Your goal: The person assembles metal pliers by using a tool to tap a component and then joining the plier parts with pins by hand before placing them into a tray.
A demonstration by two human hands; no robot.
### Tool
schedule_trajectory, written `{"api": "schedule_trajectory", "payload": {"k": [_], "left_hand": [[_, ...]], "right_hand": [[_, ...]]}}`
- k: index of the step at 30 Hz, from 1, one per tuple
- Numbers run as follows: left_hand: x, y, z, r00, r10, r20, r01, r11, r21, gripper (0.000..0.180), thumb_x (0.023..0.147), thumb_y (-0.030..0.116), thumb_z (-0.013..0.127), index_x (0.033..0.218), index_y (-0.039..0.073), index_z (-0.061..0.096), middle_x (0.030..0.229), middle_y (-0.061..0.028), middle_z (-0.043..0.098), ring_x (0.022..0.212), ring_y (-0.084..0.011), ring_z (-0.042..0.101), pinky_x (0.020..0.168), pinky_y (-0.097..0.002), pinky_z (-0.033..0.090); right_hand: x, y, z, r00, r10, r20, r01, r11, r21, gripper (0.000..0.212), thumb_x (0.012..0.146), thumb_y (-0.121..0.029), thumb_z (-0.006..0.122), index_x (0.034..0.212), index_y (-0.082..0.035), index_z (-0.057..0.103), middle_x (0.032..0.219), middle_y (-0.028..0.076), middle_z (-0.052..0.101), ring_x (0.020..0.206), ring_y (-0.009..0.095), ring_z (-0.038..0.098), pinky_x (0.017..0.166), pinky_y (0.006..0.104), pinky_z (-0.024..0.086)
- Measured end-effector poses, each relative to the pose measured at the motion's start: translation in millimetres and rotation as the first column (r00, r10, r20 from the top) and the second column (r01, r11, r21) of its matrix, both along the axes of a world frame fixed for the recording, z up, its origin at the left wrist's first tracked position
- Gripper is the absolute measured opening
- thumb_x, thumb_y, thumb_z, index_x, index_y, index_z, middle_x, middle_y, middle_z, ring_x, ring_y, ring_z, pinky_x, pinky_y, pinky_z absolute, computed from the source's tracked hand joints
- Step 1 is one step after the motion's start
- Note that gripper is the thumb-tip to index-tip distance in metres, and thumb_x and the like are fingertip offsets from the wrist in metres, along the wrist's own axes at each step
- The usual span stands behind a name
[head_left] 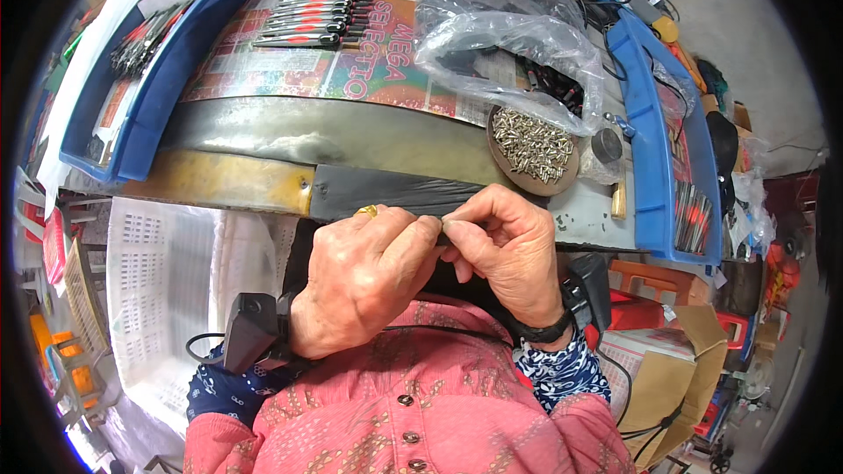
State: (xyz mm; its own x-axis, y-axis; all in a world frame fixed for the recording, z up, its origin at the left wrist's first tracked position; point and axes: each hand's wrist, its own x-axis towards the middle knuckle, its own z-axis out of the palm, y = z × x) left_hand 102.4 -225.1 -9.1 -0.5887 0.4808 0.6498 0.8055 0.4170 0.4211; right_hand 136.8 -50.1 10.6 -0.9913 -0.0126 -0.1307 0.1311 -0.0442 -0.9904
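Observation:
At the bench's near edge, my left hand (pixel 358 274) and my right hand (pixel 514 254) meet with their fingertips pinched together. Whatever lies between the fingers is too small to make out. Just beyond my right hand stands a round brown dish (pixel 524 181) heaped with small silvery metal pieces (pixel 536 142). Behind it, a clear plastic bag (pixel 505 39) lies with its mouth toward me, and dark slim parts (pixel 553 83) show inside. Farther off, black-and-red pen-like tools (pixel 320 9) lie side by side in a row on a colourful printed sheet (pixel 228 70).
A blue tray (pixel 145 127) with similar slim pieces sits at the far left, and another blue tray (pixel 645 123) at the right. Beside the dish is a small dark-lidded jar (pixel 606 149). A white plastic basket (pixel 158 298) stands below the bench at left, a cardboard box (pixel 663 386) at lower right.

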Motion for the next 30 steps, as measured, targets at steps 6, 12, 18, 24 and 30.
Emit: {"api": "schedule_trajectory", "payload": {"k": [6,12,18,24,30], "left_hand": [[-2,0,2,1.0,0.013,0.006,-0.013,1.0,-0.013,0.02,0.07,0.006,0.072,0.084,0.008,0.058,0.066,-0.004,0.051,0.056,-0.0212,0.056,0.05,-0.0343,0.046],[-1,-1,5,0.996,-0.02,0.086,0.024,0.999,-0.041,0.027,0.072,0.001,0.078,0.095,0.004,0.065,0.078,-0.0083,0.065,0.064,-0.0245,0.064,0.057,-0.0349,0.05],[-3,-1,9,0.995,-0.013,0.098,0.017,0.999,-0.04,0.028,0.071,0.002,0.078,0.096,0.003,0.065,0.079,-0.0099,0.066,0.065,-0.0262,0.064,0.058,-0.0356,0.05],[-9,-2,9,0.993,-0.011,0.114,0.018,0.998,-0.058,0.03,0.07,0.001,0.078,0.097,0.003,0.064,0.079,-0.0111,0.065,0.066,-0.0283,0.064,0.058,-0.0371,0.049],[-15,-2,6,0.99,-0.012,0.138,0.021,0.998,-0.06,0.029,0.071,0.001,0.077,0.096,0.002,0.064,0.079,-0.0112,0.064,0.065,-0.0289,0.062,0.058,-0.0378,0.049]], "right_hand": [[0,-1,-1,0.999,0.017,-0.045,-0.019,0.999,-0.038,0.006,0.094,-0.005,0.066,0.093,-0.001,0.062,0.076,0.0,0.062,0.058,0.002,0.055,0.051,0.0179,0.045],[0,1,-4,0.997,0.013,-0.082,-0.013,1.0,-0.001,0.007,0.095,-0.006,0.067,0.094,-0.001,0.062,0.078,-0.001,0.062,0.06,0.002,0.054,0.052,0.0177,0.045],[-1,9,2,0.986,-0.001,-0.165,0.025,0.989,0.142,0.013,0.09,-0.009,0.072,0.096,0.001,0.065,0.081,0.004,0.065,0.063,0.007,0.059,0.056,0.0228,0.047],[-14,51,13,0.794,0.182,-0.58,0.439,0.49,0.753,0.019,0.077,-0.002,0.074,0.095,-0.001,0.067,0.087,0.011,0.064,0.08,0.031,0.06,0.072,0.04,0.049],[-16,62,2,0.809,0.227,-0.543,0.44,0.38,0.814,0.023,0.074,-0.002,0.076,0.095,-0.002,0.069,0.093,0.01,0.063,0.089,0.031,0.057,0.077,0.0401,0.047]]}}
